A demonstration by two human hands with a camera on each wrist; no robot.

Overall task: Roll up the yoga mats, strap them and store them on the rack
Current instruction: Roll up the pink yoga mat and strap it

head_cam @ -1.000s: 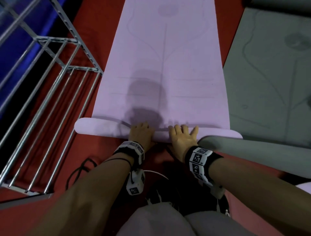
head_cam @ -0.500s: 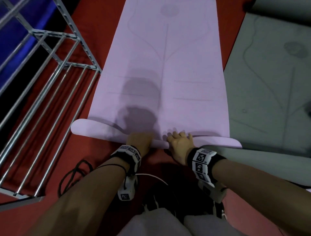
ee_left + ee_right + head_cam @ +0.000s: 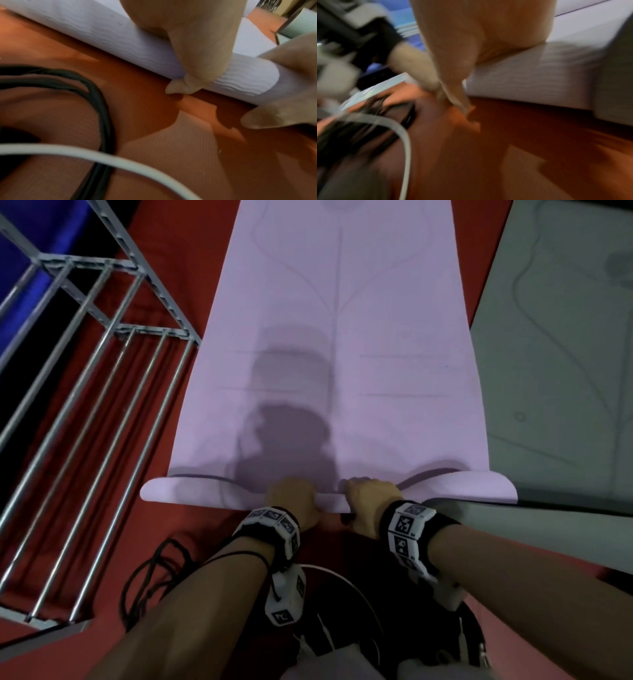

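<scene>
On the red floor [image 3: 171,412], the lilac yoga mat [image 3: 342,337] lies mostly flat, only its near end turned into a thin roll; the left hand [image 3: 294,501] and right hand [image 3: 370,501] sit side by side mid-roll, fingers curled over it and thumbs underneath. Rolling has evidently just begun; the next push likely needs even pressure, since the roll's ends flare wide, while the metal rack [image 3: 102,392] waits just left.

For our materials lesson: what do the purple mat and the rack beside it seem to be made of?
Purple mat: probably soft foam or rubber, matte; it curls into a roll and shows a fine rippled texture up close. Rack: metal, likely painted or plated steel; thin grey bars with a dull sheen.
</scene>
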